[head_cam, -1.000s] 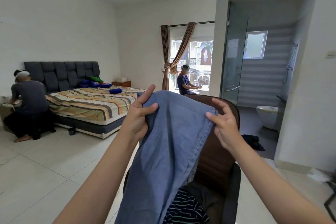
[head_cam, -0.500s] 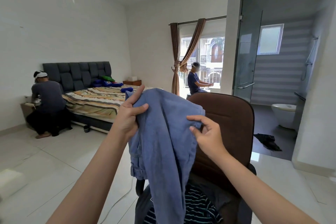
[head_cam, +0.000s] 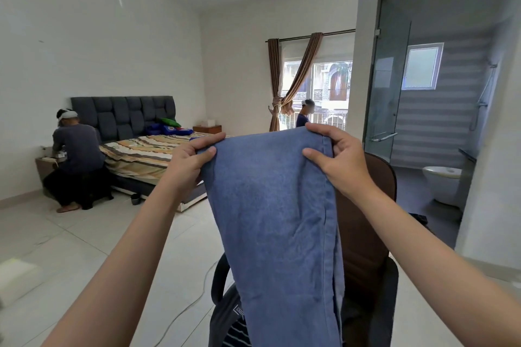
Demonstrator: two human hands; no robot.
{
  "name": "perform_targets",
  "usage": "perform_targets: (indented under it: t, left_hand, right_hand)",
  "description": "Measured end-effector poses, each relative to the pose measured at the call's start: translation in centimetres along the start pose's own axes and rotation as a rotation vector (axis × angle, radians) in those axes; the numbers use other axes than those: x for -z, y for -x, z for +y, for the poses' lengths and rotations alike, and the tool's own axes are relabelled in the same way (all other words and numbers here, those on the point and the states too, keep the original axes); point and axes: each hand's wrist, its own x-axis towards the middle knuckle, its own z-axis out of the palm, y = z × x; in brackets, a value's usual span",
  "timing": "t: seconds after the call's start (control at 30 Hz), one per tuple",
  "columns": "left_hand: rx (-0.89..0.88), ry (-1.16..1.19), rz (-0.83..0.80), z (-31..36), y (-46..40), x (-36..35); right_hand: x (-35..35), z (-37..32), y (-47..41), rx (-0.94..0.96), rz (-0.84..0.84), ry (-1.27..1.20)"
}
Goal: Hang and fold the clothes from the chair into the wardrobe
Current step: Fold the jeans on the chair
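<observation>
A pair of blue jeans (head_cam: 279, 220) hangs straight down in front of me, held up by its top edge. My left hand (head_cam: 187, 162) pinches the left corner and my right hand (head_cam: 337, 158) pinches the right corner, stretching the edge flat between them. Behind the jeans stands a brown chair (head_cam: 363, 222). On its seat lie more clothes, among them a dark striped garment (head_cam: 235, 334). No wardrobe is in view.
A bed (head_cam: 146, 155) with a striped cover stands at the left, with a person (head_cam: 76, 160) crouched beside it. Another person (head_cam: 304, 117) sits by the window. A glass door (head_cam: 386, 87) opens onto a bathroom with a toilet (head_cam: 442, 180) at the right. A cable (head_cam: 180, 310) runs over the floor tiles.
My right hand has moved from the cloth's middle to its right corner. Both hands have risen and spread, so the bunched jeans now hang flat.
</observation>
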Motion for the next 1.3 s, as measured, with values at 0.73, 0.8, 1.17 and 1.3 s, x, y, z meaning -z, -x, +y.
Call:
perform_targets:
  t: [0.73,0.8,1.17,1.3]
  left_hand:
    - [0.235,0.371,-0.216,-1.4,2.6,-5.2]
    - [0.184,0.309,-0.163,-1.2,2.3,-5.7]
    - [-0.066,0.274,-0.124,0.1,1.5,-7.6]
    - [-0.081,0.317,-0.114,-0.5,1.2,-7.1]
  right_hand:
    - [4.2,0.7,1.0,-0.059,0.104,-0.107]
    - [4.9,0.9,1.3,-0.074,0.126,-0.136]
    - [3.1,4.5,4.9,-0.059,0.078,-0.015]
    - [1.7,5.7,6.2,-0.084,0.005,0.063]
